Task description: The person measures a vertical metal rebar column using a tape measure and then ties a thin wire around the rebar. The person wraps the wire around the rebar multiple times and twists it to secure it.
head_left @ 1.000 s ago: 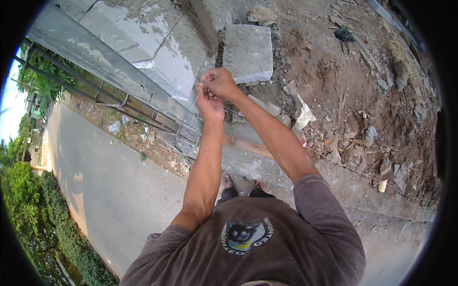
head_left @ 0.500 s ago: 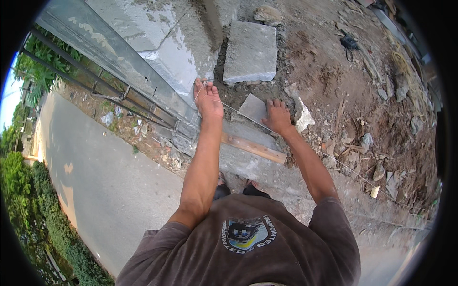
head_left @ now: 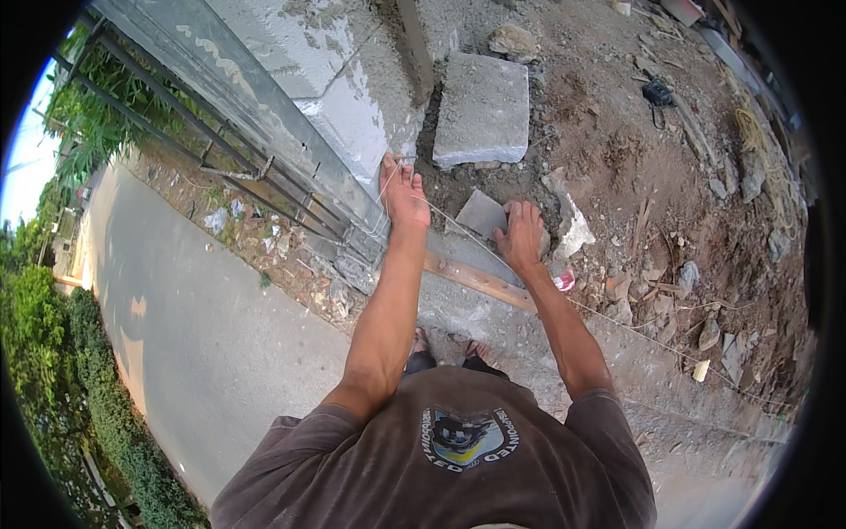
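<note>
My left hand (head_left: 404,196) is palm up at the foot of the pale plastered wall (head_left: 352,123), fingers curled around a thin white string (head_left: 448,217). The string runs from there down to the right, under or beside my right wrist. A small thin piece, perhaps a nail, shows at the left fingertips, too small to make out. My right hand (head_left: 523,231) lies palm down, fingers bent over the right end of a small grey block (head_left: 481,213), which sits in the mortar just beyond the string. That end is hidden beneath the hand.
A wooden strip (head_left: 480,282) lies nearer me on the concrete ledge. Beyond my hands sits a large grey slab (head_left: 483,110). To the left stand a metal post (head_left: 256,97) and steel bars (head_left: 198,132). A broken white chunk (head_left: 575,227) and rubble (head_left: 687,278) lie right.
The view has shifted, so most of the scene sits slightly lower and further right. My right fingers have drawn closer together on the grey block. My left hand stays at the string.
</note>
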Motion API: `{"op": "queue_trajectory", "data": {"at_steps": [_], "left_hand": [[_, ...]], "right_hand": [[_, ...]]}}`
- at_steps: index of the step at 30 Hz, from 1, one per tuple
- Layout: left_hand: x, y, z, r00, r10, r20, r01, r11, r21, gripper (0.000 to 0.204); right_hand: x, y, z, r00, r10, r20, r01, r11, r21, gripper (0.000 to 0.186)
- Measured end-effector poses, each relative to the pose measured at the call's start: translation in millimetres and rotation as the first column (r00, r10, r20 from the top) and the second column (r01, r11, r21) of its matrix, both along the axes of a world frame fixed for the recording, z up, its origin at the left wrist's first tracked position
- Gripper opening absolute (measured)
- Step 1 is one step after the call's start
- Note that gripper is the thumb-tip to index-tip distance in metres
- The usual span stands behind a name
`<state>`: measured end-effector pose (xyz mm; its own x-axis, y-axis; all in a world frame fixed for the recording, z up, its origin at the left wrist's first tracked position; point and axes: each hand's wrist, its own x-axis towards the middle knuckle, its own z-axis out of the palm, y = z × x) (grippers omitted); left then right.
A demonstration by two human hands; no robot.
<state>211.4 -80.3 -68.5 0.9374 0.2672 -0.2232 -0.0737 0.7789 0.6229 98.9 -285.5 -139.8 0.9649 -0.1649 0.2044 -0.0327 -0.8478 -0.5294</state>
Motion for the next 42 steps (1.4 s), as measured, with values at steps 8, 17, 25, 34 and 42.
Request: {"op": "queue_trajectory", "data": {"at_steps": [8, 17, 25, 34, 42], "left_hand": [[-1.5, -0.7, 3.5, 1.0, 0.004, -0.006, -0.004, 1.0, -0.01, 0.042], [0.6, -2.3, 0.1, 1.0, 0.008, -0.012, -0.009, 1.0, -0.019, 0.037], [-0.3, 0.2, 0.2, 1.0, -0.018, 0.009, 0.018, 1.0, 0.023, 0.037], [6.4, 1.2, -8.0, 0.999, 0.011, 0.033, -0.013, 0.997, 0.08, 0.038], [7.2, 4.3, -12.7, 0.997, -0.013, 0.082, 0.007, 0.998, 0.066, 0.037]], "right_hand": [[6.1, 2.7, 28.4, 0.978, -0.125, 0.165, 0.074, 0.955, 0.288, 0.025], [25.2, 50.5, 98.8, 1.0, -0.027, -0.003, -0.017, -0.718, 0.696, 0.023], [61.2, 127.8, 107.9, 0.972, 0.223, -0.079, 0.224, -0.76, 0.61, 0.025], [58.2, 142.4, 106.0, 0.997, -0.048, -0.066, -0.009, -0.867, 0.499, 0.029], [50.2, 148.7, 112.8, 0.991, -0.134, 0.025, -0.133, -0.915, 0.382, 0.028]]}}
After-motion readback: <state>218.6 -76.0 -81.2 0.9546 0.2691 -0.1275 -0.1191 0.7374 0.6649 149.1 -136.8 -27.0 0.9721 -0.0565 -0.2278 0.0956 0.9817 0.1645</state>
